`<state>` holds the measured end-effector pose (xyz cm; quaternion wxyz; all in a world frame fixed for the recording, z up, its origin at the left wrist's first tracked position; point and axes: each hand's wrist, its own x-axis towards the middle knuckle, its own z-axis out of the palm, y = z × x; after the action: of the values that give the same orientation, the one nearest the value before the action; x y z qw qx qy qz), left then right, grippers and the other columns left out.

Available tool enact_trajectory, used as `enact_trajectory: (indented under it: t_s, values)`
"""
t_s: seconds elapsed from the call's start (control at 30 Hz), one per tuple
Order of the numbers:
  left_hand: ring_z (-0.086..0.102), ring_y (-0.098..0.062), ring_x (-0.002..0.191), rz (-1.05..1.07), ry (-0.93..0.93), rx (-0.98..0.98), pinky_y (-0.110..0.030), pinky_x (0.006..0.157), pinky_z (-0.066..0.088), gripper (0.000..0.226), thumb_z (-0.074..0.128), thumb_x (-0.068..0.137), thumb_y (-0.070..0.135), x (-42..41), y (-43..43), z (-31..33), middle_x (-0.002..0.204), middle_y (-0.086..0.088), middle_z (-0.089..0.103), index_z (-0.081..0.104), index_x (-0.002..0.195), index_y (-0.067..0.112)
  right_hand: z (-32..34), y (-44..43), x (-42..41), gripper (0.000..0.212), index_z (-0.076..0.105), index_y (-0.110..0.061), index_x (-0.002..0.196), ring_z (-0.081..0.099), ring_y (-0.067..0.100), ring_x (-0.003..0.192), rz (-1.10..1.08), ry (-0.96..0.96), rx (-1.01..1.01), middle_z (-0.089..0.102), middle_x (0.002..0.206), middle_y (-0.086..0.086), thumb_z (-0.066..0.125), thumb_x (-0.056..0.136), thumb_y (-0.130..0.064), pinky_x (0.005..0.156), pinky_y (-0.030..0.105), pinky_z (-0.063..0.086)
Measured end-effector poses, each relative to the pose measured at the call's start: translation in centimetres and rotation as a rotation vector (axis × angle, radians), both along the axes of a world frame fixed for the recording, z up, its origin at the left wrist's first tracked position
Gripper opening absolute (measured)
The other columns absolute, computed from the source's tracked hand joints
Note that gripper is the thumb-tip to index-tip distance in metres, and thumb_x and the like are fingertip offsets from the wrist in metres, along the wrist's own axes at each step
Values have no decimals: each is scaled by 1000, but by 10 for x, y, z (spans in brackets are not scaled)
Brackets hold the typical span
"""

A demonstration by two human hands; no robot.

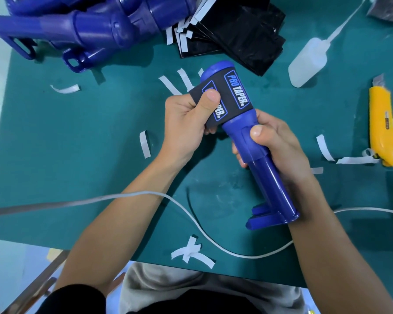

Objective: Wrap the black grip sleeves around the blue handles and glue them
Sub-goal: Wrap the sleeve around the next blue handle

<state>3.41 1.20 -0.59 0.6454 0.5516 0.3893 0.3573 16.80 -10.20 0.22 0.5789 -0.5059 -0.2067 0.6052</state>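
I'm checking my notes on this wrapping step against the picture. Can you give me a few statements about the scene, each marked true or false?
1. The left hand holds the black grip sleeve against the blue handle. True.
2. The right hand holds the glue bottle. False: it grips the blue handle; the bottle lies on the green mat.
3. The yellow utility knife lies on the mat, touched by neither hand. True.
4. The sleeve is plain black. False: it carries PRO TAPER lettering.
5. The other blue handles lie piled at the mat's far left. True.
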Motion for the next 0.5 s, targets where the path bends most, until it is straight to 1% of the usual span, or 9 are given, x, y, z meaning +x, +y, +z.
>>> enact_trajectory:
  t_s: [0.07, 0.1, 0.17, 0.2, 0.27, 0.33, 0.37, 0.43, 0.5]
  values:
    - [38, -18, 44, 23, 49, 11, -25, 46, 31, 50, 71, 89, 47, -1, 0, 1, 47, 5, 43, 50, 47, 29, -1, -1, -1, 53, 57, 6, 113, 51, 25, 53, 4, 27, 12, 60, 72, 21, 63, 79, -34, 53, 30, 48]
    - [34, -17, 45, 29, 74, 11, -25, 47, 30, 58, 73, 87, 57, 0, 1, 1, 46, 8, 39, 45, 45, 29, -1, -1, -1, 54, 57, 8, 114, 52, 26, 53, -1, 33, 16, 60, 73, 22, 63, 79, -33, 53, 30, 48]
    - [34, -17, 47, -8, 111, 16, -26, 49, 30, 67, 62, 84, 79, 1, 0, 2, 47, 10, 38, 43, 46, 27, -3, -1, -2, 62, 54, 14, 117, 53, 27, 55, -15, 25, 17, 61, 76, 24, 63, 78, -33, 54, 31, 49]
    - [39, -21, 46, -52, 112, 26, -29, 49, 34, 70, 53, 85, 83, 1, -1, 1, 47, 4, 46, 47, 49, 23, -3, 0, -4, 66, 51, 17, 119, 53, 27, 56, -14, 20, 18, 61, 78, 25, 63, 78, -33, 54, 31, 49]
    - [50, -28, 46, -175, 48, 21, -36, 50, 42, 83, 43, 93, 79, 0, -4, -1, 54, -18, 59, 54, 59, 4, -4, 1, -8, 65, 50, 18, 120, 56, 28, 54, -9, 16, 25, 64, 78, 24, 63, 78, -30, 56, 32, 51]
    - [52, -25, 40, -231, -50, 5, -29, 46, 41, 72, 42, 99, 67, 0, -9, 3, 53, -12, 63, 58, 59, 9, -3, 1, -12, 57, 56, 12, 117, 61, 31, 54, -6, -17, 7, 68, 77, 24, 59, 75, -26, 58, 36, 55]
    - [50, -18, 38, -210, -75, -4, -25, 44, 39, 63, 45, 99, 63, 0, -11, 6, 51, -2, 62, 59, 57, 19, -1, 1, -13, 51, 61, 8, 112, 61, 34, 55, -7, -83, 4, 68, 76, 25, 56, 73, -25, 58, 39, 55]
    - [41, -1, 43, -132, -62, -8, -16, 47, 33, 54, 52, 95, 63, 2, -15, 12, 50, 19, 50, 55, 50, 32, 0, -2, -10, 39, 65, 6, 94, 51, 35, 55, 0, -387, 17, 60, 67, 23, 53, 75, -26, 54, 46, 48]
    - [27, 1, 52, -62, 2, 4, -15, 51, 24, 56, 60, 91, 66, 5, -16, 13, 52, 22, 34, 46, 46, 36, 2, -7, -3, 32, 68, 0, 83, 46, 34, 59, -90, -727, 32, 56, 63, 14, 53, 82, -28, 57, 50, 44]
